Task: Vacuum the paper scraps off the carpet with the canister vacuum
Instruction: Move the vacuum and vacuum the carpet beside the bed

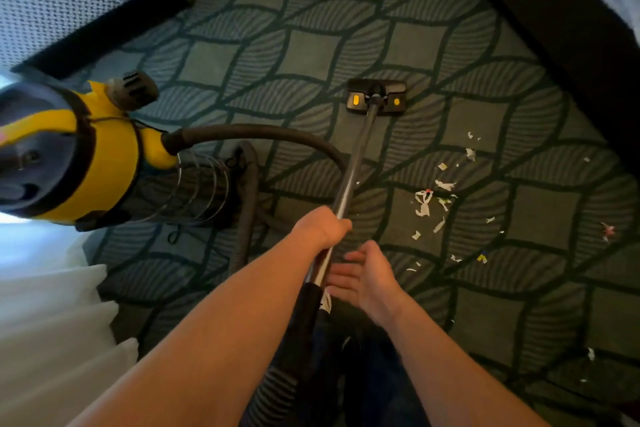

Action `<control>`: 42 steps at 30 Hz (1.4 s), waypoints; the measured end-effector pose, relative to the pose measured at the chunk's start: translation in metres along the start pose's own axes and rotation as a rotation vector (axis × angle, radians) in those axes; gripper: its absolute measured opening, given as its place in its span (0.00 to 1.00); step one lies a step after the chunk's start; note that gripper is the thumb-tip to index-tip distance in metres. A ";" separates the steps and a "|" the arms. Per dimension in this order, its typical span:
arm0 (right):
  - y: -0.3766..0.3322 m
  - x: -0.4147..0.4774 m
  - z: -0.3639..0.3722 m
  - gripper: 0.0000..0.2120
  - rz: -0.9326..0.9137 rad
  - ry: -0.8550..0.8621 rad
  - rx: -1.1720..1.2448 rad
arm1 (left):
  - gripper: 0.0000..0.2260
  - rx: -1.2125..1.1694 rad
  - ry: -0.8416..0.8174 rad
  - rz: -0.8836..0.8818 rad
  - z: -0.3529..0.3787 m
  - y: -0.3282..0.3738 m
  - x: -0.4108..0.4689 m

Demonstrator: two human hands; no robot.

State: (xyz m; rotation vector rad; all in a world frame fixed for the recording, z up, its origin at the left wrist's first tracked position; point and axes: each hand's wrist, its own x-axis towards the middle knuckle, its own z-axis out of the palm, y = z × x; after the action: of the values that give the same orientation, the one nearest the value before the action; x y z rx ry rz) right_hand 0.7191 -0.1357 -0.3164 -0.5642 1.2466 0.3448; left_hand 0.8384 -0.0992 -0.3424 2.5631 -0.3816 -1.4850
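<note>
Head view: the left hand (322,227) grasps the wand (356,156) with clenched fingers. The right hand (367,276) is just beside it, fingers released. The nozzle (376,97) rests mid-carpet (311,55); the scraps (424,203) lie apart, nearer the right edge. The wand seems stiff, smooth and light, so hold it high.

one canister vacuum (86,149), two hands (322,229) (367,274), dozen-plus paper scraps (422,203).

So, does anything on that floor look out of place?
Yes: torn white paper scraps lie scattered over the green leaf-patterned carpet, right of the silver metal vacuum wand; the black floor head rests away from them.
</note>
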 end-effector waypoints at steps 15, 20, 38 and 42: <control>-0.032 0.077 0.113 0.22 0.025 0.076 0.057 | 0.15 -0.385 -0.304 0.083 -0.092 -0.092 0.001; -0.056 0.073 0.169 0.26 0.024 0.009 0.216 | 0.15 -0.432 -0.159 0.089 -0.155 -0.101 -0.007; -0.111 0.034 0.253 0.22 -0.027 0.257 0.331 | 0.13 -0.169 -0.055 0.172 -0.291 -0.104 -0.029; -0.104 0.029 0.287 0.22 -0.006 0.202 0.426 | 0.16 0.078 0.413 0.062 -0.323 -0.147 -0.025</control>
State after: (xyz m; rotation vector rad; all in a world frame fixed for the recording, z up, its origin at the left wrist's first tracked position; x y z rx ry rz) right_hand 1.0100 -0.0564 -0.2619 -0.2394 1.4619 0.0112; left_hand 1.1273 0.0505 -0.1989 2.7968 -0.4598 -0.9010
